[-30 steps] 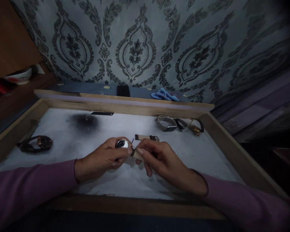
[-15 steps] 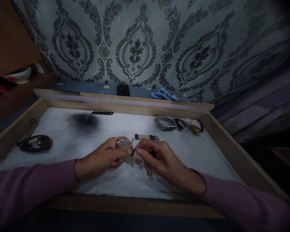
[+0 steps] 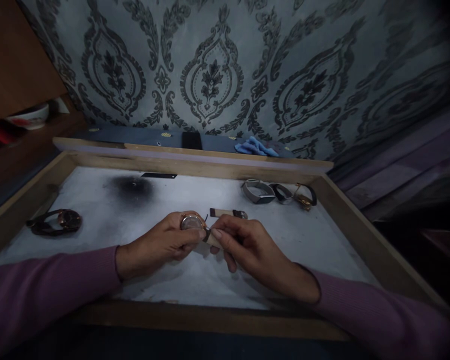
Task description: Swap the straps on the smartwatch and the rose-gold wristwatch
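Near the middle of the white tray surface, my left hand (image 3: pixel 167 240) grips a round watch case (image 3: pixel 192 223) with a rose-gold rim. My right hand (image 3: pixel 243 242) pinches a short strap piece (image 3: pixel 213 240), dark at one end and beige along its face, against the right side of the case. A thin dark pin or tool (image 3: pixel 206 217) sticks up between the hands; what holds it is too small to tell. Just behind my right fingers lies another strap piece (image 3: pixel 225 212) with a buckle.
The wooden tray's rim (image 3: pixel 195 158) surrounds the work surface. A dark watch (image 3: pixel 56 221) lies left; a grey band (image 3: pixel 258 191), a dark band (image 3: pixel 282 193) and a gold watch (image 3: pixel 304 197) lie back right. A black flat blade (image 3: pixel 159 175) and blue cloth (image 3: pixel 255 146) are behind.
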`<action>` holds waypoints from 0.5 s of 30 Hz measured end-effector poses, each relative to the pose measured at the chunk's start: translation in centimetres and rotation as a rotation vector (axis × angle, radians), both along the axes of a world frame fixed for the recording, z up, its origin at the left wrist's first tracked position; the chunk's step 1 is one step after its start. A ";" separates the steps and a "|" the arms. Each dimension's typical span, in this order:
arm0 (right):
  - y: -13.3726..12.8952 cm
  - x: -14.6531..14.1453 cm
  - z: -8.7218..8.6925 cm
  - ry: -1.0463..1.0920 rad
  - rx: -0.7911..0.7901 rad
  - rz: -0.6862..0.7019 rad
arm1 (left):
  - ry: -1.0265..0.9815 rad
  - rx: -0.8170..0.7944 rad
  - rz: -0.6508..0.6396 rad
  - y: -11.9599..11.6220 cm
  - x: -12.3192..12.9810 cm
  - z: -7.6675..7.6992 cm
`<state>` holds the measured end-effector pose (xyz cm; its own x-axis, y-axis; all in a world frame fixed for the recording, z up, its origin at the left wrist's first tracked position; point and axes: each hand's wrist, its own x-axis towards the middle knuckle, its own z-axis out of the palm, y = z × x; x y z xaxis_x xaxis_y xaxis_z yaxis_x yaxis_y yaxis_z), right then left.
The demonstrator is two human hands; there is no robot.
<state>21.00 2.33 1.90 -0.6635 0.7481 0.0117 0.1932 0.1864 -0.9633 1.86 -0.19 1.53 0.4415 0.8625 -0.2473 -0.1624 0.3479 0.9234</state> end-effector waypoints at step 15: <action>0.0 0.0 0.1 -0.012 -0.076 0.038 | 0.063 0.072 -0.024 -0.2 -0.2 -0.1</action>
<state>20.97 2.33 1.96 -0.6914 0.7205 -0.0526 0.1992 0.1202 -0.9726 1.70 -0.35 1.44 0.4474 0.8686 -0.2129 -0.0953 0.2830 0.9544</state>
